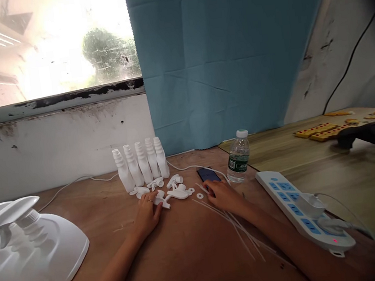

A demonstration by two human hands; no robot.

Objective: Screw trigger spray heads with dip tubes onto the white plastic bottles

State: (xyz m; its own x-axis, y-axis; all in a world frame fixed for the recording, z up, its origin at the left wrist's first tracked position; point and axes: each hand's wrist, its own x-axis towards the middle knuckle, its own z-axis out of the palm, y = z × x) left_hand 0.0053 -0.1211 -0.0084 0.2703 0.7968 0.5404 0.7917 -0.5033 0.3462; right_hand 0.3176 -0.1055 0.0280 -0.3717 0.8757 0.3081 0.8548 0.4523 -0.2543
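Note:
My left hand point(147, 212) is closed around a white spray trigger head point(161, 199) on the brown table. To the right, my right hand point(218, 194) pinches the end of a thin clear tube point(201, 186) between thumb and finger. Several more white trigger heads point(179, 192) lie in a loose pile between and behind the hands. A small white ring point(199, 196) rests just left of my right hand. More thin tubes point(242, 238) lie on the table, partly under my right forearm. Upright behind the pile is a row of white bottles point(143, 164) without tops.
A phone point(208, 174) lies behind my right hand, near a water bottle point(238, 158). The power strip point(291, 205) with plugged-in cords is at right. White spray bottles point(50, 246) fill the left edge. Yellow pieces point(322, 132) sit on the far right table.

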